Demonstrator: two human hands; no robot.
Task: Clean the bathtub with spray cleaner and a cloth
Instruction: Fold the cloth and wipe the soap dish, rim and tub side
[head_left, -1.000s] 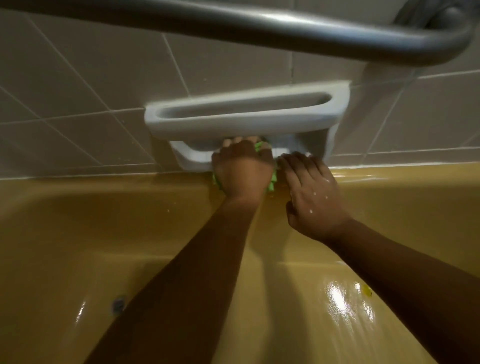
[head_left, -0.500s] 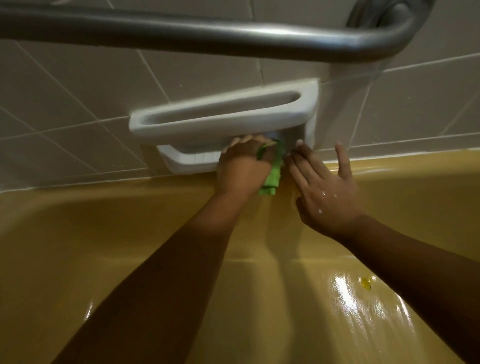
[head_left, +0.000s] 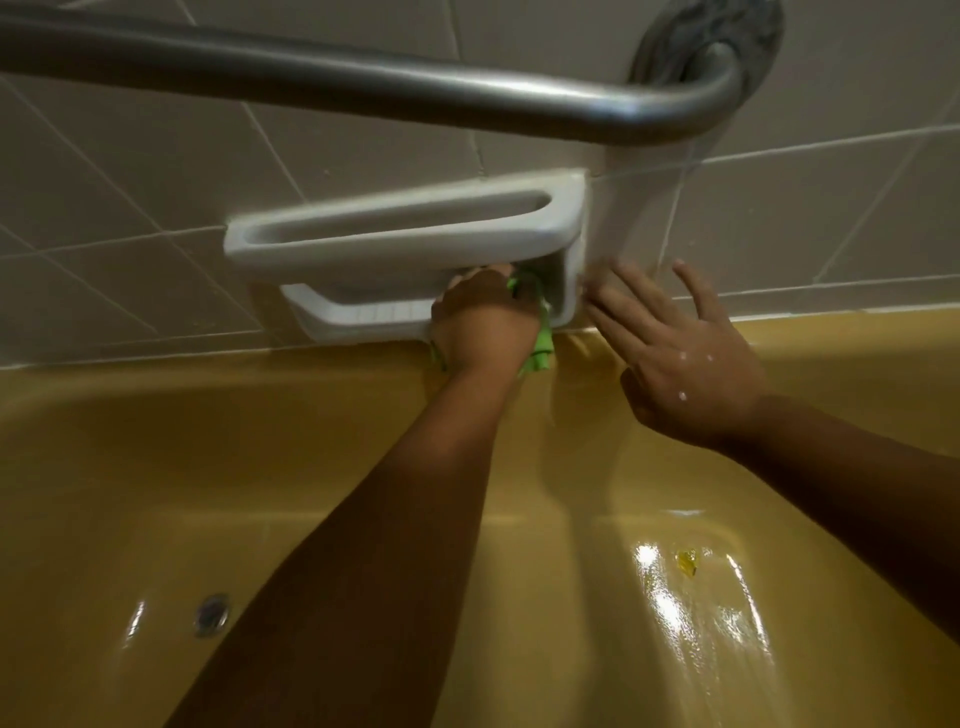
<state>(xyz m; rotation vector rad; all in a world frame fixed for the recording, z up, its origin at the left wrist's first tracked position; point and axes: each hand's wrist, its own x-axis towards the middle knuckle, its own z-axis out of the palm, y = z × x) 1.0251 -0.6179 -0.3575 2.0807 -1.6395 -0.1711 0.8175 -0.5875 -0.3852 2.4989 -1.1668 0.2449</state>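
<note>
Head view: two hands. The left hand (head_left: 483, 322) grips one green cloth (head_left: 541, 347) inside the lower recess of one white soap dish (head_left: 395, 239). Just right of it, the right hand (head_left: 680, 353) is spread flat. Below both lies one yellow bathtub (head_left: 156, 467); above them runs one grab bar (head_left: 363, 88).

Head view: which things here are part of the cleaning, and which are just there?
In use: left hand gripping the cloth; soap dish the cloth touches; tub; right hand, open beside the dish.
Just there: grab bar; drain; wall tiles.
</note>
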